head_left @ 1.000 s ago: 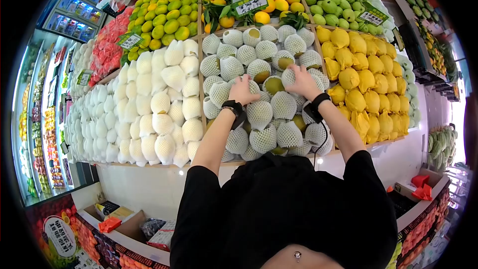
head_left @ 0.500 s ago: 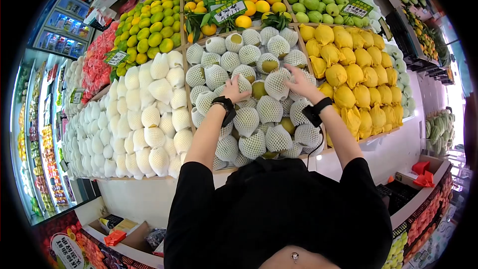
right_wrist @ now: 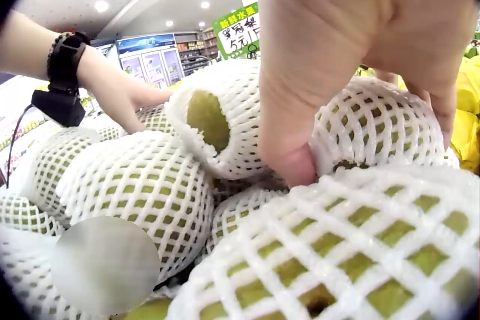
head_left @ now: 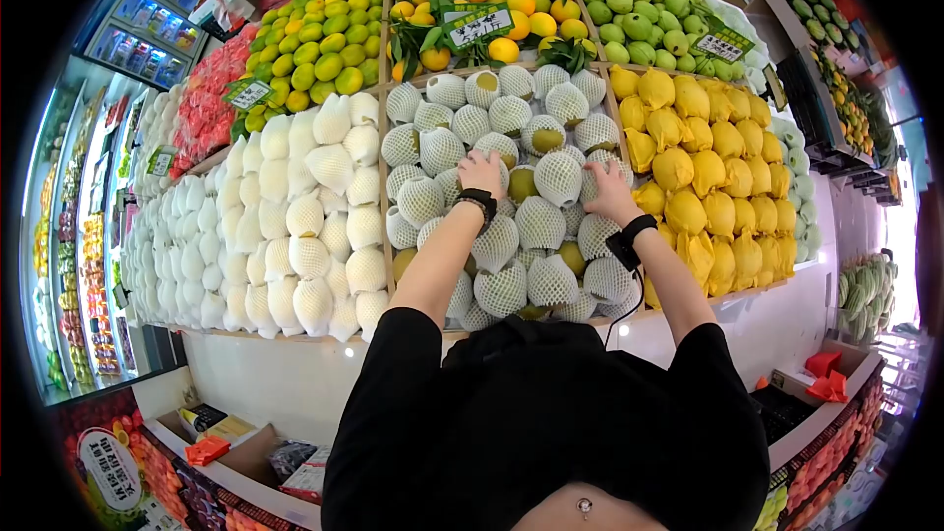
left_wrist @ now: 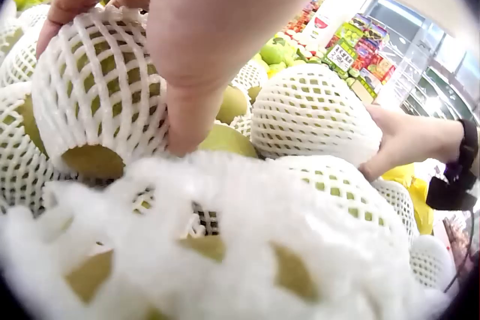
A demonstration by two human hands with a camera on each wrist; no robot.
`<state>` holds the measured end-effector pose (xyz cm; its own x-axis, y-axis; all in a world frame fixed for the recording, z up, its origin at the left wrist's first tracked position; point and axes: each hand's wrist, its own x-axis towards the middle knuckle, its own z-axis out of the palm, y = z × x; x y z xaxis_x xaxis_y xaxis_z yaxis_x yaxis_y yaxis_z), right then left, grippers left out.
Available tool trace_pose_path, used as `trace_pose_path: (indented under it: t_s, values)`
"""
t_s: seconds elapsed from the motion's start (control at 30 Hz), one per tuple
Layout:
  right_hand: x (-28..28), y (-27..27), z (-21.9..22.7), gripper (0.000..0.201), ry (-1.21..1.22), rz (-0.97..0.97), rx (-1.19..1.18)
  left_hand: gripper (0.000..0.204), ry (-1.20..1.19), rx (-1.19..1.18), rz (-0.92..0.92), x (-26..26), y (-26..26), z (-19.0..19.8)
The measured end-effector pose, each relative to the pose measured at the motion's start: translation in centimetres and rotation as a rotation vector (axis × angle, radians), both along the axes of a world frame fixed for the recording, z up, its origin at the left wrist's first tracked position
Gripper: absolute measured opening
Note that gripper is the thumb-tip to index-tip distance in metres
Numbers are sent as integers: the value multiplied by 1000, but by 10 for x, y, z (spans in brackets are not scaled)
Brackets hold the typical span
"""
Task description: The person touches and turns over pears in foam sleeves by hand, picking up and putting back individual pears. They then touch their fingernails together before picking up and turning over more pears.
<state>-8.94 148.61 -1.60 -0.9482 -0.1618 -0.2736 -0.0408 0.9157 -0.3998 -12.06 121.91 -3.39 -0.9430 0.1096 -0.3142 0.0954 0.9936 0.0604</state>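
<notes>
Pale green fruits in white foam nets fill the middle bin. My left hand grips a netted fruit, thumb on one side and fingers over the other; a bare patch of its skin shows at the near end. My right hand curls round another netted fruit, its thumb pressed down at the left side and its fingertips partly hidden behind. Between the hands lies a large netted fruit, with a bare oval patch visible in the right wrist view.
Yellow-wrapped fruits fill the bin at right, white-netted ones the bin at left. Oranges with leaves and a price sign stand behind. A wooden divider edges the middle bin.
My right hand has shifted right, off the large netted fruit, which now sits further left and nearer, between the hands. The left hand stays about the same netted fruit.
</notes>
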Motion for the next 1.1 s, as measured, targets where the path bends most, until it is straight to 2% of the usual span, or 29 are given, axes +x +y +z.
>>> trace_pose_path:
  t_s: [0.13,0.23,0.27,0.33,0.43,0.47,0.57,0.6,0.7,0.77,0.83,0.87,1.0,1.1]
  values:
    - [10,-5,-8,84,111,-8,95,94,-161,78,13,-9,-13,4]
    - [9,-4,-19,86,110,13,118,100,-406,325,-18,-30,-37,20]
    - [5,-1,-18,87,72,21,112,93,-348,594,-28,-37,-56,12]
    - [2,-1,-11,87,-21,29,113,90,-171,635,24,-33,-82,42]
    - [0,-3,-13,87,-34,18,140,85,54,599,193,-3,-114,81]
    - [-1,-4,-13,88,-41,11,132,94,95,454,239,8,-125,69]
    - [0,-6,-14,89,-41,-2,138,105,-20,364,327,49,-143,39]
    - [-1,-5,-15,88,-36,-1,139,114,-95,416,377,61,-142,32]
    - [-2,-7,-11,88,-66,-14,126,115,-27,401,421,85,-129,2]
    - [-2,-6,-17,89,-48,-22,135,108,102,397,477,85,-121,-16]
    - [-3,-6,-20,89,-38,-30,146,101,180,353,518,81,-115,-16]
    - [-2,-7,-22,89,-41,-32,154,90,270,331,496,79,-112,-15]
    - [-2,-11,-12,88,-77,-57,172,79,204,371,464,70,-113,-3]
    - [2,-14,-4,87,-89,-68,168,70,346,213,356,76,-111,-17]
